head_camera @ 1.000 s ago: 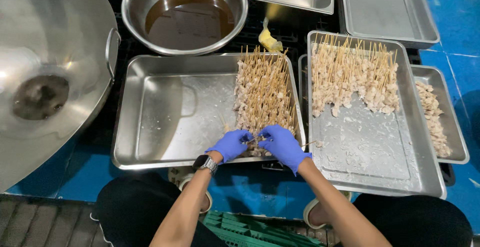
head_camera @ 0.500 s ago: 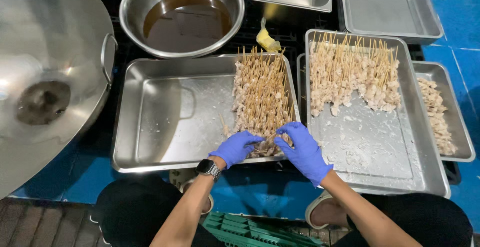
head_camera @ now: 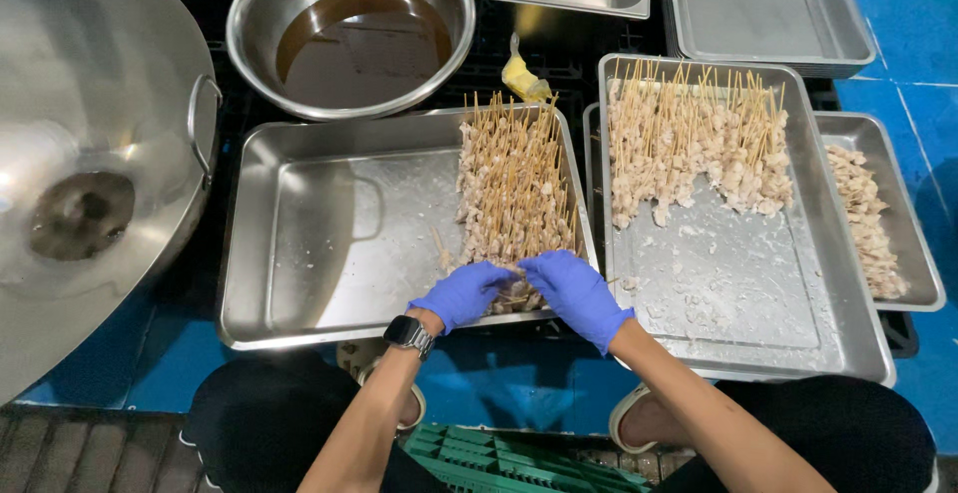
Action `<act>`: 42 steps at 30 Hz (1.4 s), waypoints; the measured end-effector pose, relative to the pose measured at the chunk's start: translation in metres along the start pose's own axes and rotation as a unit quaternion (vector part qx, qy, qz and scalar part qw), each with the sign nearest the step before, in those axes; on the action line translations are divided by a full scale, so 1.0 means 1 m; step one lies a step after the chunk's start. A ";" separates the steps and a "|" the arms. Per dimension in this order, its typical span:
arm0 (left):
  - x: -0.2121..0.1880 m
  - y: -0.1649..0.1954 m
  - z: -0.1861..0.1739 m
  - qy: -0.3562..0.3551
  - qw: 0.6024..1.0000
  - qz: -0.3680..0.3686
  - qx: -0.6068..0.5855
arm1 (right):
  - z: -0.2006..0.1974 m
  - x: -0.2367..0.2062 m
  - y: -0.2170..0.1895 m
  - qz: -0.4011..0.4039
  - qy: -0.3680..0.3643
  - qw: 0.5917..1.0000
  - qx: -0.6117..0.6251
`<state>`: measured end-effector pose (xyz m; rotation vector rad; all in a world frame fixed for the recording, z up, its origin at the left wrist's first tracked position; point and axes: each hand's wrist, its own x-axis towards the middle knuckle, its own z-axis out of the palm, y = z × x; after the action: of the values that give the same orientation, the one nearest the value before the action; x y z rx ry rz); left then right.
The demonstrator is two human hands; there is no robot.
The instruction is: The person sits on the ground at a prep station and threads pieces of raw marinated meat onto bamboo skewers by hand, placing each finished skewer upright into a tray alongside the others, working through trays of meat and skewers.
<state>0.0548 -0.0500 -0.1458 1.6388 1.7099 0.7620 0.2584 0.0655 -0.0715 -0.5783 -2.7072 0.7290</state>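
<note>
Both my hands wear blue gloves and meet at the near end of a pile of meat skewers [head_camera: 514,189] in a steel tray [head_camera: 319,244]. My left hand [head_camera: 464,293], with a black watch at the wrist, rests on the lowest skewers. My right hand [head_camera: 576,295] is beside it, fingers curled on the same skewers. The skewers under my palms are hidden. A second steel tray [head_camera: 738,283] to the right holds another row of skewers [head_camera: 694,144].
A steel bowl of brown sauce [head_camera: 351,34] stands behind the left tray. A big steel wok [head_camera: 80,174] fills the left side. A narrow tray of raw meat pieces [head_camera: 868,214] lies far right. Two bare trays [head_camera: 768,4] sit at the back. A yellow bag [head_camera: 524,79].
My right hand swung out over the right tray half a second ago and has come back to the near end of the skewer pile beside my left hand.
</note>
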 end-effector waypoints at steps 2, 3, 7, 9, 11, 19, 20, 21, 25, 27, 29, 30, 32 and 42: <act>-0.003 0.006 -0.006 -0.016 1.000 -0.024 0.010 | 0.007 -0.001 0.004 0.014 -0.011 0.999 0.033; -0.006 0.008 -0.012 -0.031 0.998 -0.037 0.034 | 0.009 -0.001 0.006 0.022 0.004 0.997 0.073; -0.012 0.030 -0.025 -0.030 0.996 -0.078 0.031 | 0.002 0.001 0.004 0.098 0.039 0.974 0.202; -0.012 0.040 -0.029 -0.032 0.993 -0.104 0.050 | -0.008 0.005 -0.001 0.161 0.052 0.942 0.290; -0.010 0.049 -0.028 -0.018 0.990 -0.111 0.085 | -0.020 0.009 -0.009 0.205 0.077 0.917 0.334; -0.006 0.035 0.019 0.074 0.988 -0.042 0.129 | -0.078 0.001 -0.020 0.150 0.231 0.884 0.377; -0.005 0.029 0.022 0.080 0.988 -0.028 0.129 | -0.082 -0.002 -0.021 0.150 0.231 0.885 0.375; -0.004 0.022 0.024 0.086 0.988 -0.014 0.130 | -0.085 -0.006 -0.021 0.150 0.231 0.886 0.373; 0.005 0.007 0.021 0.128 0.990 0.045 0.049 | -0.089 -0.011 -0.021 0.133 0.233 0.897 0.352; 0.009 0.008 0.019 0.094 0.996 0.006 0.001 | -0.088 -0.013 -0.023 0.144 0.208 0.911 0.326; 0.010 0.014 0.019 0.087 0.996 -0.008 -0.029 | -0.088 -0.015 -0.026 0.136 0.178 0.928 0.298; 0.011 0.018 0.020 0.099 0.994 -0.003 -0.036 | -0.089 -0.017 -0.028 0.122 0.160 0.938 0.282; 0.011 0.025 0.020 0.113 0.992 0.002 -0.054 | -0.089 -0.017 -0.030 0.108 0.127 0.951 0.260; 0.005 0.026 -0.008 0.039 0.996 -0.037 -0.073 | -0.080 -0.017 -0.032 0.161 0.051 0.964 0.205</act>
<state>0.0645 -0.0436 -0.1206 1.4570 1.7149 0.9038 0.2924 0.0666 0.0096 -0.9249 -2.2912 1.2611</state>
